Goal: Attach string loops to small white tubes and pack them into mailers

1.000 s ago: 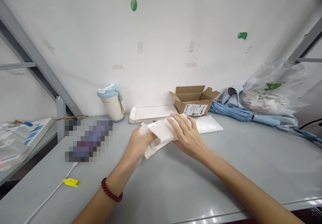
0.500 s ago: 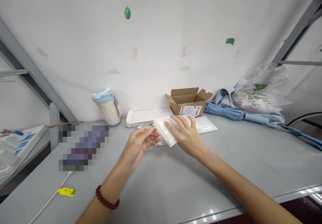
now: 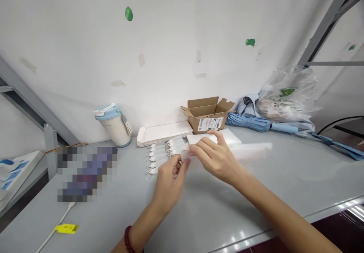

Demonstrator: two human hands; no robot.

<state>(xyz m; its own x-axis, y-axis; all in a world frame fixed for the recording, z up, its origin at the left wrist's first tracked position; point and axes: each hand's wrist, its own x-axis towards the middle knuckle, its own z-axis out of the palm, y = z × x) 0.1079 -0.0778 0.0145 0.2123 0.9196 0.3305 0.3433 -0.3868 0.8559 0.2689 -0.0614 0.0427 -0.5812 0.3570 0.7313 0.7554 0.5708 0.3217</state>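
My left hand (image 3: 170, 179) has its fingers closed on the left end of a translucent white plastic bag (image 3: 253, 150). My right hand (image 3: 217, 158) reaches in from the right, and its bent fingers grip the same end. From under the right hand the bag stretches away to the right, blurred by motion. Behind the hands, several small white tags with loops of string (image 3: 157, 154) lie in two columns on the grey table (image 3: 210, 211). A flat bubble-wrap bag (image 3: 231, 135) rests just behind the right hand.
A stack of long white cards or boxes (image 3: 162, 131) lies by the wall beside an open cardboard box (image 3: 206, 118). Leftward stand a cup (image 3: 115, 126) and a pixelated item (image 3: 88, 173) with a white cable. A blue umbrella (image 3: 250, 121) and plastic bag (image 3: 287, 97) are at right.
My left hand has moved right and closed on the plastic bag. The bag, earlier bunched under my right hand, now extends to the right. The tags have come into view.
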